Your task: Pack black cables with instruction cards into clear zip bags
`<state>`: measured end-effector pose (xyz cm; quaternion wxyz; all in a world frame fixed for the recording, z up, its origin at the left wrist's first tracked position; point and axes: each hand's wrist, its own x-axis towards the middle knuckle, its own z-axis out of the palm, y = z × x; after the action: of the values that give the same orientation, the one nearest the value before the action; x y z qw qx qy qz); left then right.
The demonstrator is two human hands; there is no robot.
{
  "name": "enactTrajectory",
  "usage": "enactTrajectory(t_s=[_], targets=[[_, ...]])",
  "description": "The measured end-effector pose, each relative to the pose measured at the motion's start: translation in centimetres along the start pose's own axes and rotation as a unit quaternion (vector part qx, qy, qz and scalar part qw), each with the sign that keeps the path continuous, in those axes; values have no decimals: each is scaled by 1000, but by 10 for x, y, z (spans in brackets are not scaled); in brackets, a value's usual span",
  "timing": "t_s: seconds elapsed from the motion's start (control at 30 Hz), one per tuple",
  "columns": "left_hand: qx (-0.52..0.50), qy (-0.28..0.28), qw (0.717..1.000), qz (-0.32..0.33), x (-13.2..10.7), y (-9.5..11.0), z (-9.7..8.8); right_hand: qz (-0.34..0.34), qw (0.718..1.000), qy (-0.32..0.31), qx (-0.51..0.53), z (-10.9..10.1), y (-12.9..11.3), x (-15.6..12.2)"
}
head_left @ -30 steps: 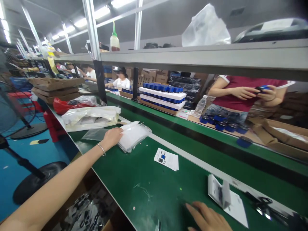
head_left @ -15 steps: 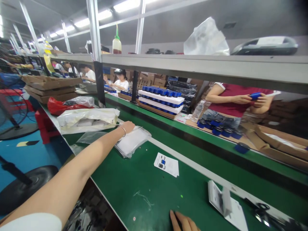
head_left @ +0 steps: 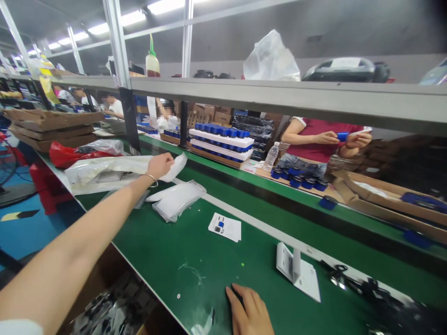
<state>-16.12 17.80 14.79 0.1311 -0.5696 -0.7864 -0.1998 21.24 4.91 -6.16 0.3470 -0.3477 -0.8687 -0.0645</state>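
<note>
My left hand (head_left: 160, 166), with a bracelet at the wrist, reaches far across the bench and pinches a thin whitish plastic bag (head_left: 177, 166). Just below it lies a stack of flat white plastic bags (head_left: 179, 200), with one edge lifted. Low in the view, my right hand (head_left: 248, 309) rests on the green bench with fingers extended and nothing in them. Printed cards (head_left: 225, 228) showing a blue device lie ahead of it. To its right are folded white leaflets (head_left: 302, 274), one standing partly up.
A large plastic packet (head_left: 104, 170) lies beyond my left arm. Black cables (head_left: 377, 298) lie at the right. An overhead shelf (head_left: 244, 93) spans the bench. Opposite, a person in a red shirt (head_left: 317, 144) handles a blue part near trays of blue parts (head_left: 221, 144).
My left hand has risen off the bag stack and moved left, now with a bag in its fingers. My right hand has come further into view. The camera view has shifted right.
</note>
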Motion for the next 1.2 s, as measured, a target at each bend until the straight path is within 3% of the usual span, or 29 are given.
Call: enactTrajectory(t_s=[0.13, 0.2, 0.23, 0.27, 0.37, 0.4, 0.43, 0.57, 0.67, 0.73, 0.83, 0.9, 0.97, 1.03, 1.2], targets=[[-35, 95, 991, 91, -26, 28, -32, 88, 979, -52, 176, -29, -13, 16], [-62, 110, 979, 163, -56, 52, -34, 193, 924, -113, 311, -48, -18, 30], [-78, 105, 969, 210, -74, 67, -31, 270, 874, -142, 378, -58, -18, 37], [-95, 92, 955, 264, -95, 81, -25, 346, 806, -150, 456, -66, -17, 43], [-136, 44, 892, 428, -164, 125, 0, 501, 565, -118, 645, -85, 0, 47], [-149, 32, 868, 473, -186, 138, 9, 525, 521, -110, 664, -89, 7, 43], [-164, 24, 844, 509, -207, 149, 18, 543, 504, -108, 663, -94, 15, 37], [-203, -9, 782, 589, -263, 175, 44, 585, 549, -119, 586, -111, 33, 2], [-218, -34, 753, 619, -278, 180, 57, 599, 565, -128, 552, -120, 37, -17], [-234, -54, 752, 614, -283, 182, 62, 601, 579, -132, 535, -124, 37, -24], [-283, -137, 787, 531, -283, 184, 58, 592, 596, -127, 528, -128, 37, -24], [-322, -261, 802, 430, -279, 188, 47, 577, 597, -129, 542, -130, 35, -20], [-339, -396, 791, 322, -270, 192, 32, 558, 593, -135, 565, -133, 30, -12], [-346, -473, 776, 234, -261, 197, 19, 529, 582, -134, 603, -135, 24, -4], [-372, -546, 737, 145, -245, 193, 9, 467, 524, -110, 704, -131, 13, 11]])
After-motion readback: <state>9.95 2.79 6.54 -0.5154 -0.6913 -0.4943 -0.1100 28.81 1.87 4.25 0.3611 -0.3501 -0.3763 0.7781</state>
